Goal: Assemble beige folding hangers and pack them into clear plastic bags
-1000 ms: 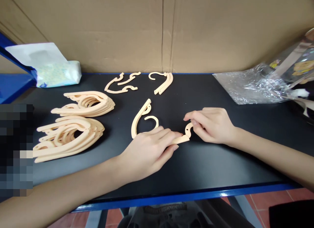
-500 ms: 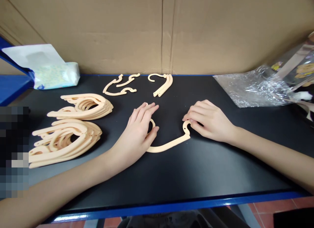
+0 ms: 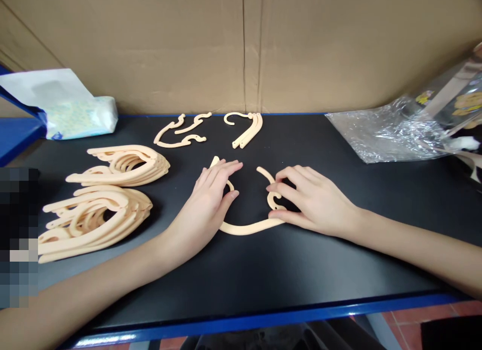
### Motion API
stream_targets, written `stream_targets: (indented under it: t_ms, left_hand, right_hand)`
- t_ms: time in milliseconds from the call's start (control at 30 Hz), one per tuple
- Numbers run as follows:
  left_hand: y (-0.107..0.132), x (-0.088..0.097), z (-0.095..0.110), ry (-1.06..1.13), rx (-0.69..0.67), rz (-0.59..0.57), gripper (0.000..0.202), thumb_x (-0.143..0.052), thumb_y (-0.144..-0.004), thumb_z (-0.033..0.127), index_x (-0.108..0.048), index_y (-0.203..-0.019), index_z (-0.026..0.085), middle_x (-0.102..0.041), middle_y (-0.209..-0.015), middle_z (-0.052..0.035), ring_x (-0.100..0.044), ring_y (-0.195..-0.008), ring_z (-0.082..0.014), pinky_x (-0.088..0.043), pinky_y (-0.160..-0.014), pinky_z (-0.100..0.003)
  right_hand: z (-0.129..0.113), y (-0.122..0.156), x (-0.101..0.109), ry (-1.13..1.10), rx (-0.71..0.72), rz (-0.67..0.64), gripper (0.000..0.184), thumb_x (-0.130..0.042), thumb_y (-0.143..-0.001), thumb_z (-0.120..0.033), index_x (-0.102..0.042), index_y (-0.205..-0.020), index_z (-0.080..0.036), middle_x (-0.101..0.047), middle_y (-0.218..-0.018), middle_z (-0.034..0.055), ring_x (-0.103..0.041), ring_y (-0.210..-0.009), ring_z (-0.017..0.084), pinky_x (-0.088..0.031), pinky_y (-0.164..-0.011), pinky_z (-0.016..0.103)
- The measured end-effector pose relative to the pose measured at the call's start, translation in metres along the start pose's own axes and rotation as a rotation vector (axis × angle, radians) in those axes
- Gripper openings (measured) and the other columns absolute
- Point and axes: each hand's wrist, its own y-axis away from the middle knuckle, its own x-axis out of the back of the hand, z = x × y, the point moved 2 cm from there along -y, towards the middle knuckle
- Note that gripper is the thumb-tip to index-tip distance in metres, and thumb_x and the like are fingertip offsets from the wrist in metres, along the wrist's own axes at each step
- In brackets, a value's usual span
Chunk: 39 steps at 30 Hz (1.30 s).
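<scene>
A beige folding clothes hanger (image 3: pixel 246 227) lies partly unfolded on the black table in front of me. My left hand (image 3: pixel 213 197) rests over its left part, fingers stretched out and thumb apart, covering much of that side. A slim end of it shows above the fingers. At the other side my right hand (image 3: pixel 309 199) has its thumb and bent fingers around the curled parts of the hanger. The thumb touches the lower arm; the index finger lies by the notch above. A short beige piece sticks up past the right fingertips.
Two stacks of folded hangers (image 3: pixel 124 164) (image 3: pixel 131 224) lie on the left. Loose hanger parts (image 3: pixel 169 141) and a folded hanger with its hook out (image 3: pixel 246 131) lie at the back. A tissue pack (image 3: pixel 81 119) stands back left, clear plastic bags (image 3: pixel 372 131) back right. Cardboard (image 3: pixel 150 53) closes the rear.
My right hand has moved slightly left and down, its thumb and fingers now around the hanger's right part. An upper beige piece now shows beside it. The left hand has barely moved.
</scene>
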Motion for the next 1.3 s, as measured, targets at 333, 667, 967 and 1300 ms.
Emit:
stream_targets:
  t_ms: [333, 667, 967, 1300]
  left_hand:
    - [-0.003, 0.001, -0.004, 0.100, 0.108, 0.036, 0.038, -0.044, -0.098, 0.033, -0.051, -0.132, 0.019, -0.054, -0.144, -0.0077, -0.033, -0.146, -0.0221, -0.022, -0.123, -0.050]
    - [0.004, 0.005, 0.003, 0.249, 0.108, -0.013, 0.050, -0.034, -0.089, 0.015, -0.049, -0.136, 0.018, -0.055, -0.143, -0.0053, -0.039, -0.142, -0.0203, -0.030, -0.121, -0.045]
    - [0.001, 0.005, 0.004, 0.016, -0.059, -0.028, 0.036, -0.033, -0.099, 0.022, -0.063, -0.120, 0.021, -0.056, -0.144, -0.0054, -0.040, -0.142, -0.0235, -0.029, -0.119, -0.054]
    - [0.004, 0.006, 0.015, -0.454, -0.214, 0.097, 0.042, -0.048, -0.098, 0.035, -0.056, -0.130, 0.008, -0.054, -0.142, -0.0199, -0.039, -0.138, -0.0458, -0.029, -0.108, -0.073]
  right_hand:
    - [-0.006, 0.000, 0.000, -0.262, 0.238, -0.059, 0.025, -0.061, -0.088, -0.031, -0.066, -0.105, -0.013, -0.066, -0.112, 0.0130, -0.059, -0.103, 0.024, -0.048, -0.090, 0.040]
    - [0.002, 0.001, -0.003, -0.152, 0.062, 0.020, 0.046, -0.046, -0.085, -0.003, -0.055, -0.130, -0.011, -0.069, -0.117, 0.0106, -0.057, -0.112, 0.025, -0.045, -0.097, 0.043]
    - [0.006, -0.001, -0.003, -0.226, -0.116, 0.010, 0.034, -0.051, -0.090, -0.011, -0.058, -0.123, -0.011, -0.067, -0.115, 0.0091, -0.057, -0.107, 0.022, -0.040, -0.095, 0.038]
    - [0.014, 0.000, 0.000, -0.112, -0.383, -0.074, 0.034, -0.059, -0.094, -0.038, -0.064, -0.119, -0.015, -0.054, -0.056, -0.0056, -0.054, -0.054, 0.016, -0.043, -0.067, 0.029]
